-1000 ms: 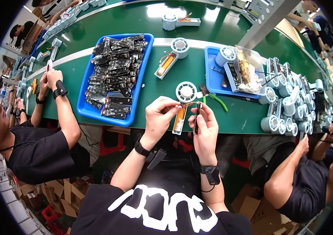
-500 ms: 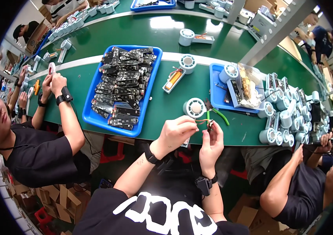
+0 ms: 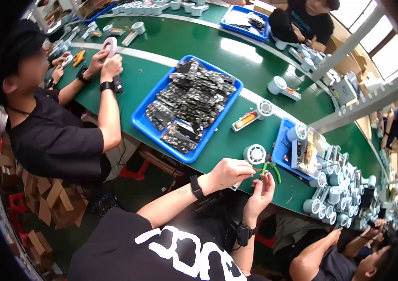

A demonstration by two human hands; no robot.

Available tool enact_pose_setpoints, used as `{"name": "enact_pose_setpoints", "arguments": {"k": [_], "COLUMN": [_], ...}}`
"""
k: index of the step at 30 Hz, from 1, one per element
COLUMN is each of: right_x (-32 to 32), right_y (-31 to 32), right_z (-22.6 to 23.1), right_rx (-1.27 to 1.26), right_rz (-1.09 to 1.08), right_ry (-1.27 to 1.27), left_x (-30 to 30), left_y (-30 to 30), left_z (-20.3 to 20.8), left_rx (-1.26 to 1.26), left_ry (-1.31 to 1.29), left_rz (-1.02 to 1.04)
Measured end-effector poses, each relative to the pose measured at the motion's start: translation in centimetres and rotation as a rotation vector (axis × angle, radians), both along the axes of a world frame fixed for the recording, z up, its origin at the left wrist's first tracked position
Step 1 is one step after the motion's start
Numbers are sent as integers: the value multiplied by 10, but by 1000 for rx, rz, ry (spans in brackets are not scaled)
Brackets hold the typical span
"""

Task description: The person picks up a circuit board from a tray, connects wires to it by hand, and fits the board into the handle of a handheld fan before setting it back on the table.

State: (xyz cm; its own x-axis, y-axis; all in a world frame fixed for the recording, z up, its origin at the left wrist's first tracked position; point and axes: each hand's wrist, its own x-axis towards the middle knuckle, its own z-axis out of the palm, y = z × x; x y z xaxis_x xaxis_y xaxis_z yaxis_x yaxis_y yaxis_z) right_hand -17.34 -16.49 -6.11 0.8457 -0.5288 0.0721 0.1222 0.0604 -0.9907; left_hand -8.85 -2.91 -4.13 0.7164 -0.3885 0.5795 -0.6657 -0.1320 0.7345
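Note:
My left hand is closed in a pinch on a thin wire. Close beside it, my right hand is closed with thumb and fingers on a small dark circuit board, mostly hidden by the fingers. Just beyond both hands, at the table's near edge, lies a pale blue fan-like housing with a round slotted end. Pliers with green handles rest to the right of that housing, partly behind my right fingertips.
A blue tray heaped with circuit boards is at the left. Farther off lies an opened housing with an orange part. At the right are a smaller blue tray and many piled housings. Co-workers sit on both sides; one holds a tape roll.
The view has turned, so the table now slants down to the right and a person across it has come into sight. Both hands remain close together at the wire.

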Motion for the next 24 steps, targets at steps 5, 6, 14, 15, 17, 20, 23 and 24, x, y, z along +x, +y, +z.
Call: {"name": "enact_pose_setpoints", "arguments": {"k": [5, 6, 14, 15, 17, 20, 23, 24], "right_x": [-6, -5, 1, -3, -8, -18, -23, -23], "right_y": [-13, -13, -5, -5, -7, -14, -16, -15], "right_z": [-1, -1, 13, 15, 17, 16, 10, 7], "right_rx": [14, 26, 199, 194, 205, 36, -53, -67], "right_rz": [0, 8, 171, 109, 141, 94, 90, 87], "right_ry": [19, 20, 26, 49, 90, 141, 141, 114], "left_x": [-5, -4, 8, 13, 18, 14, 12, 12], "left_y": [3, 5, 4, 2, -1, -11, -14, -14], "left_z": [-1, 2, 14, 15, 16, 15, 13, 12], "left_rx": [30, 35, 175, 166, 199, 283, 281, 290], "left_ry": [-118, -108, 0, 44, 26, -41, -136, -127], "left_rz": [-12, -25, 44, 49, 0, 21, 41, 42]}}
